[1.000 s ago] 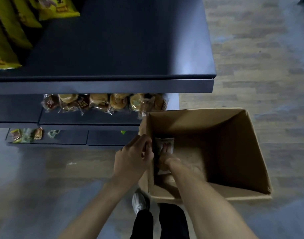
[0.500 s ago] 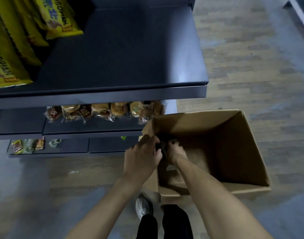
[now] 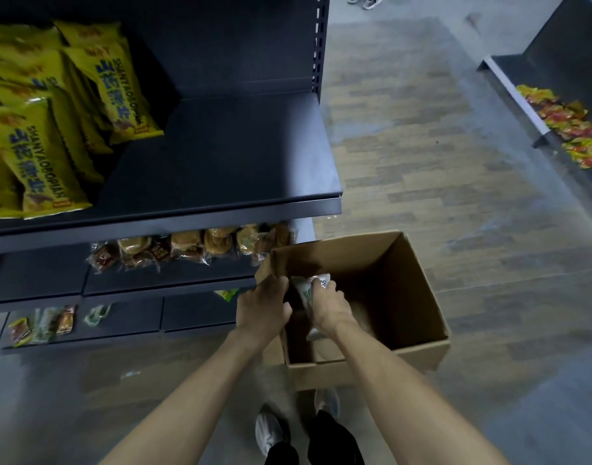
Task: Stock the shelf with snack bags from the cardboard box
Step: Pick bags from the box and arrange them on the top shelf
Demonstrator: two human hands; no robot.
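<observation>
Snack bag (image 3: 310,287) coming out of the cardboard box (image 3: 418,293).
Right hand (image 3: 326,305) is gripping it; left hand (image 3: 262,308) is curling beside, contents hidden. Lifting clear before shelving seems wise.

A shop aisle, mid-restock.

Dark metal shelving (image 3: 221,182) with a slotted upright carries rows of identical yellow snack bags (image 3: 36,156) above, wrapped buns (image 3: 194,245) on the tier below, and small packets (image 3: 43,325) lowest. Across the wood-look floor (image 3: 439,162) a second rack (image 3: 522,95) holds bright red-and-yellow packets (image 3: 569,129). An open cardboard box (image 3: 405,283) sits on the floor beside the shelving.
</observation>
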